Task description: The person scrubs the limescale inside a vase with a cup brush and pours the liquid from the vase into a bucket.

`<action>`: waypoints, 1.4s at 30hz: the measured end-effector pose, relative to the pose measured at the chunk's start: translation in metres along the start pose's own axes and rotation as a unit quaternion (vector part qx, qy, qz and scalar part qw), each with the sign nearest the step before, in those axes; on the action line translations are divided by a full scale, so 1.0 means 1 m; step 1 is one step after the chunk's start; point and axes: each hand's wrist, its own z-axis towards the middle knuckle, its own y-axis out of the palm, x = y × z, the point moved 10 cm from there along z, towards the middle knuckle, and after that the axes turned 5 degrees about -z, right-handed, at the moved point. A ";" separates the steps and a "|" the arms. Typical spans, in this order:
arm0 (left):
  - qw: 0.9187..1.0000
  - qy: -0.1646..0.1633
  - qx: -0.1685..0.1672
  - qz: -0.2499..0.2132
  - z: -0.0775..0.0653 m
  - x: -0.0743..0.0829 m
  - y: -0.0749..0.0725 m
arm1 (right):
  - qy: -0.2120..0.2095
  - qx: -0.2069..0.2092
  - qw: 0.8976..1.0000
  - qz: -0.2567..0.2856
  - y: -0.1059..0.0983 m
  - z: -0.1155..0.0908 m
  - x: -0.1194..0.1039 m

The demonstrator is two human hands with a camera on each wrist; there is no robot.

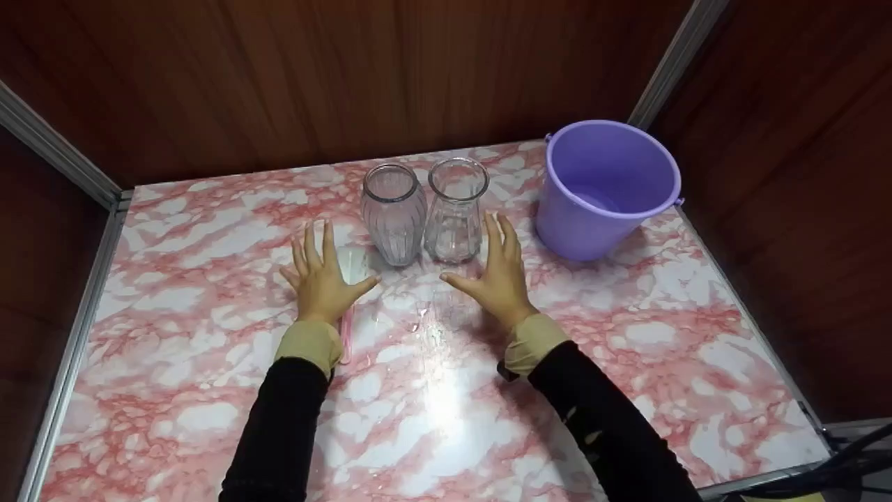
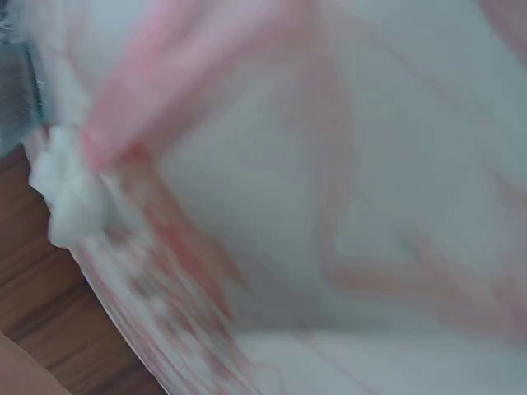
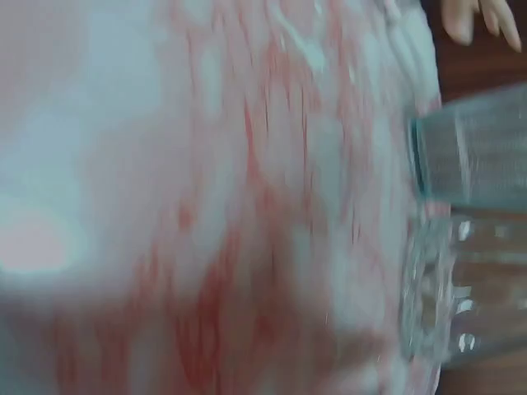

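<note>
Two clear glass vases stand side by side toward the back of the table. The left vase (image 1: 394, 223) has a rounded, ribbed body; the right vase (image 1: 453, 230) narrows at the neck and flares at the rim. My left hand (image 1: 322, 282) hovers to their left, fingers spread, holding nothing. To their right my right hand (image 1: 500, 279) is spread likewise, apart from the glass. Partly hidden by my left hand lies a pink-handled tool (image 1: 346, 341) with a white head (image 2: 70, 189); its exact kind is unclear. Both vases show in the right wrist view, the ribbed vase (image 3: 473, 148) above the flared one (image 3: 490, 296).
A purple bucket (image 1: 585, 223) stands at the back right. Small wet spots (image 1: 418, 321) lie on the pink-marbled table (image 1: 209, 348) before the vases. Dark wooden panels (image 1: 334, 77) rise around the back and sides, and black cables (image 1: 836, 474) hang at the lower right corner.
</note>
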 end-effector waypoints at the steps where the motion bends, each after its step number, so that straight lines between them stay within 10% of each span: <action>1: 1.000 0.010 0.014 -0.019 0.001 0.005 -0.002 | -0.003 0.003 1.000 0.010 0.001 -0.001 -0.005; 11: 0.963 0.086 0.072 -0.244 0.009 0.060 -0.013 | -0.018 -0.045 0.991 0.122 0.031 -0.006 -0.049; 19: 0.945 0.082 0.091 -0.303 0.021 0.081 -0.015 | -0.009 -0.068 0.976 0.205 0.046 0.005 -0.064; 42: 0.956 0.027 0.080 -0.282 0.040 0.077 -0.009 | -0.009 -0.085 0.961 0.264 0.065 0.020 -0.070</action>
